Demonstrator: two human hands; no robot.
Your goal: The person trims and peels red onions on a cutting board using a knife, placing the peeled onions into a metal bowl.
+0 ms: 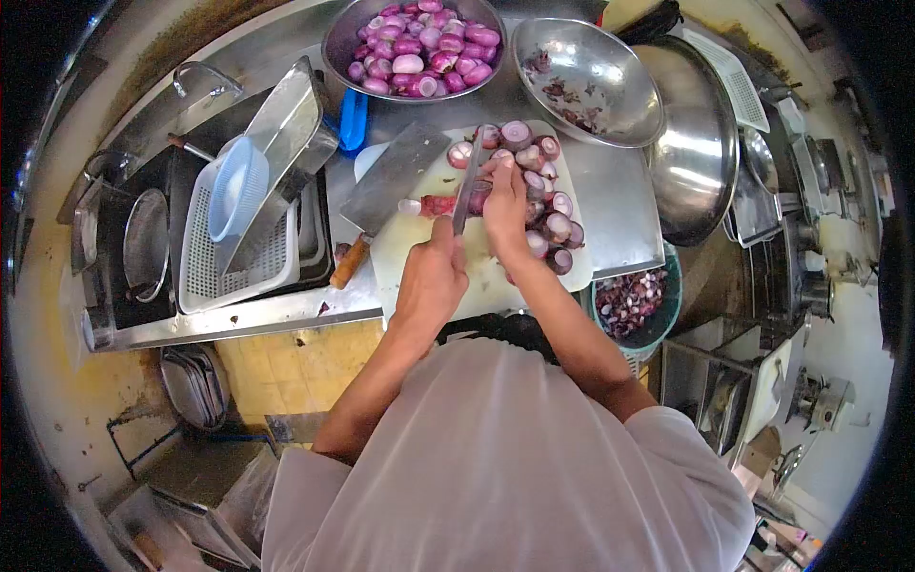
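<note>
My left hand (434,275) is closed round the handle of a narrow knife (469,181), its blade pointing away from me over a pale cutting board (410,250). Right beside the blade, the fingers of my right hand (507,205) are bent over a red onion (479,198), partly hidden beneath them. A reddish onion piece (438,205) lies left of the blade. Several onions with cut ends (560,226) are heaped along the board's right side. A wide cleaver (400,176) with a wooden handle rests at the board's left edge.
Behind the board are a bowl of peeled onions (419,93), a blue-handled item (353,122) and a steel bowl with skins (624,133). A white basket (191,286) with trays stands left. Low on the right is a green bin of peelings (675,310); a large steel bowl (701,143) stands behind.
</note>
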